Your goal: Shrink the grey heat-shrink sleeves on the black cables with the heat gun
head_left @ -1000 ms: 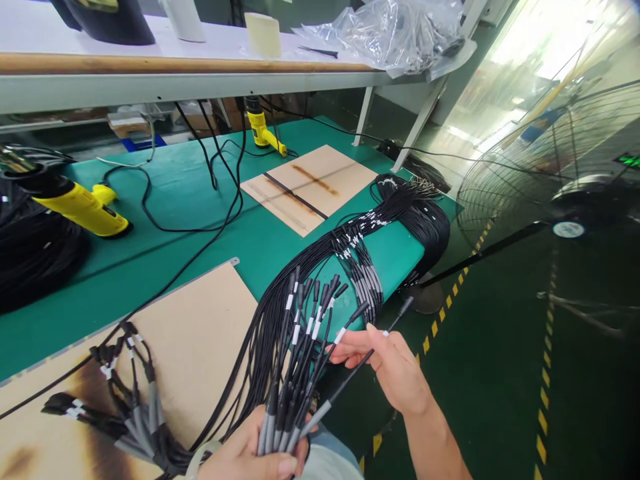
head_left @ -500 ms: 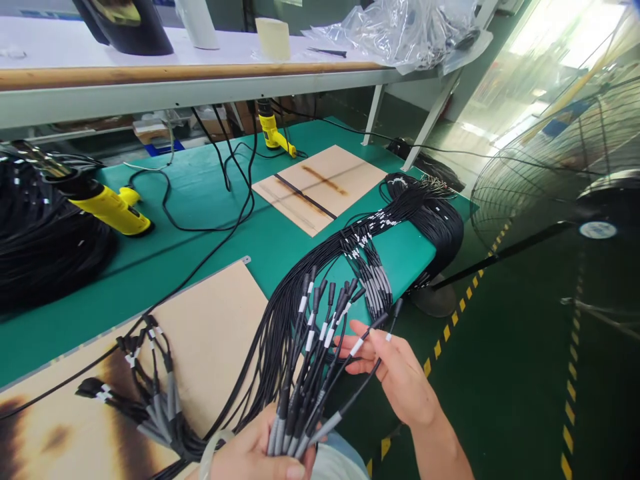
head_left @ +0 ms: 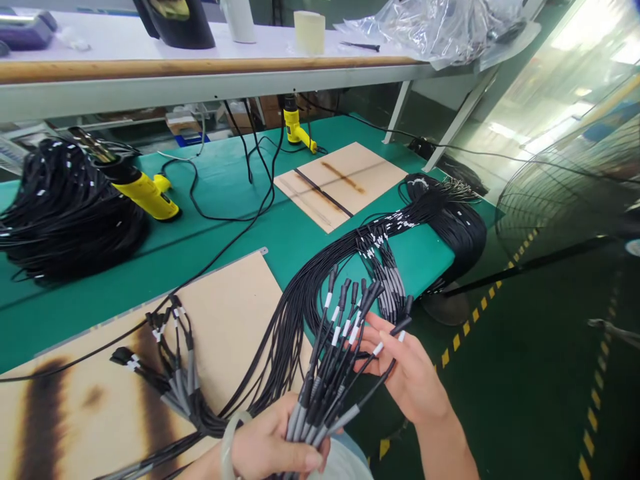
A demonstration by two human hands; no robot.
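Observation:
My left hand (head_left: 273, 447) is closed round the base of a fan of several black cables with grey sleeves and white markers (head_left: 336, 360), low in the head view. My right hand (head_left: 407, 377) is beside it on the right, fingers pinched on the upper part of one or two of those cable ends. The cables run back over the green bench (head_left: 235, 227) into a long black bundle (head_left: 430, 213) draped over the right edge. A second cluster of cable ends (head_left: 167, 373) lies on the scorched wooden board (head_left: 225, 320) at the left.
A big coil of black cable (head_left: 65, 213) and a yellow heat gun (head_left: 143, 193) sit at the left, another yellow heat gun (head_left: 295, 127) at the back. A second burnt board (head_left: 345, 183) lies mid-bench. A floor fan (head_left: 575, 200) stands at the right.
The view has swung left, so more of the left coil shows. My right hand has moved in closer to the fanned cable ends held by my left hand.

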